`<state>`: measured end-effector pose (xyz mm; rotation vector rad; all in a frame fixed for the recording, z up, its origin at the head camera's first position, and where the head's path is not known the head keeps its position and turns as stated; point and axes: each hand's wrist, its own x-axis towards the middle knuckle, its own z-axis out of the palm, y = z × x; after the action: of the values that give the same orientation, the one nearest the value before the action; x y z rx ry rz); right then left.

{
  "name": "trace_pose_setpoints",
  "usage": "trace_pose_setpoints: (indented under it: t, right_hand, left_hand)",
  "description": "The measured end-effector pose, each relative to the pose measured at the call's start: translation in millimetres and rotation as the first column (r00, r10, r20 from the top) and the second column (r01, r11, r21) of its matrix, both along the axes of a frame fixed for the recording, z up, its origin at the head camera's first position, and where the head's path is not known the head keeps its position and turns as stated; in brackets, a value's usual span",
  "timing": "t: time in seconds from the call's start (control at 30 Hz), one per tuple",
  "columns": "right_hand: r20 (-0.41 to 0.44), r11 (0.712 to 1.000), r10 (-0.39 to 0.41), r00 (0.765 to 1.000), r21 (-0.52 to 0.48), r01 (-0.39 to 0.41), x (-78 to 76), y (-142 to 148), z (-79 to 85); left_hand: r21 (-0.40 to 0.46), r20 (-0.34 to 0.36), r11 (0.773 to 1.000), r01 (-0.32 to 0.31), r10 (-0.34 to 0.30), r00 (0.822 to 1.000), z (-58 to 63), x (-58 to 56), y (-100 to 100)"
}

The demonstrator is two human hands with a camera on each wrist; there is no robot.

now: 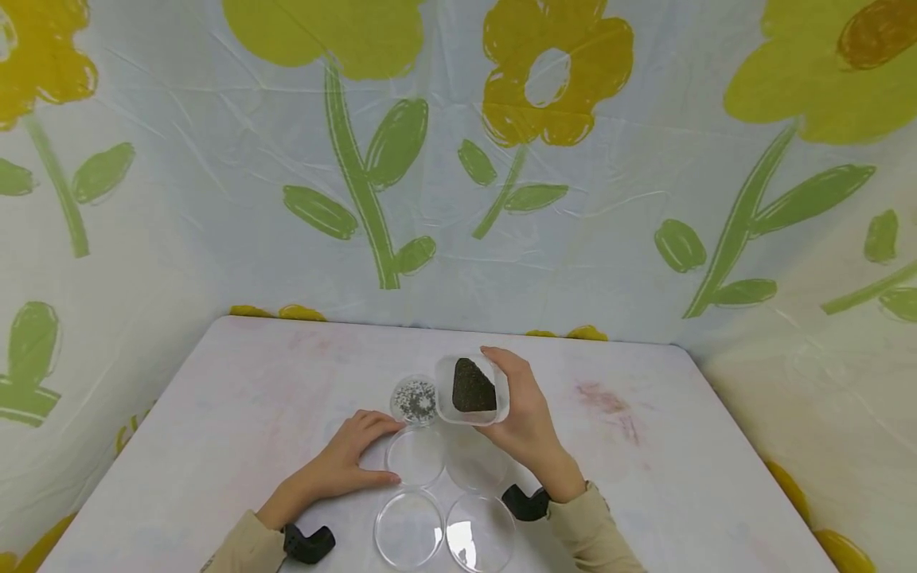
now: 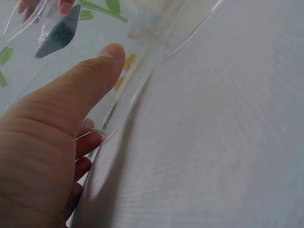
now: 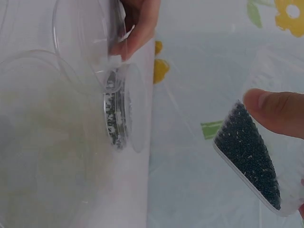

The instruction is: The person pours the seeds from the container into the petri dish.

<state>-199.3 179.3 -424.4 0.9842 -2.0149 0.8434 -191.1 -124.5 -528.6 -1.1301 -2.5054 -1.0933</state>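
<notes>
My right hand (image 1: 526, 410) grips a clear square plastic box (image 1: 444, 390), tilted above the table. Small dark grains (image 3: 251, 156) lie heaped to one side inside it. Beside the box stands a petri dish of mixed dark and white granules (image 1: 414, 400), partly overlapped by the box in the head view. My left hand (image 1: 347, 458) lies at the left of a clear petri dish (image 1: 415, 458), thumb and fingers on either side of its rim. The thumb (image 2: 107, 61) shows over the clear plastic in the left wrist view, and the other fingers are partly hidden behind it.
Two more clear petri dishes stand nearer the front: a left one (image 1: 409, 528) and a right one (image 1: 480, 532). Another clear dish (image 1: 476, 461) lies below the box. A pale stained table (image 1: 286, 382) meets a flower-printed cloth (image 1: 444, 263) at the back.
</notes>
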Motion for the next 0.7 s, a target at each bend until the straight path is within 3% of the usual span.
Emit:
trace_pose_setpoints:
  t: [0.2,0.7]
  right_hand:
    - [-0.075,0.997,0.06,0.995,0.049,-0.056,-2.0,-6,-5.9]
    - [-0.123,0.982,0.039,0.992,0.186,-0.015,1.1,-16,-18.6]
  left_hand:
    - [0.007,0.002,1.0,0.004,-0.004,1.0,0.4,0.4,0]
    - [0.007,0.014,1.0,0.001,-0.001,1.0,0.6,0.2,1]
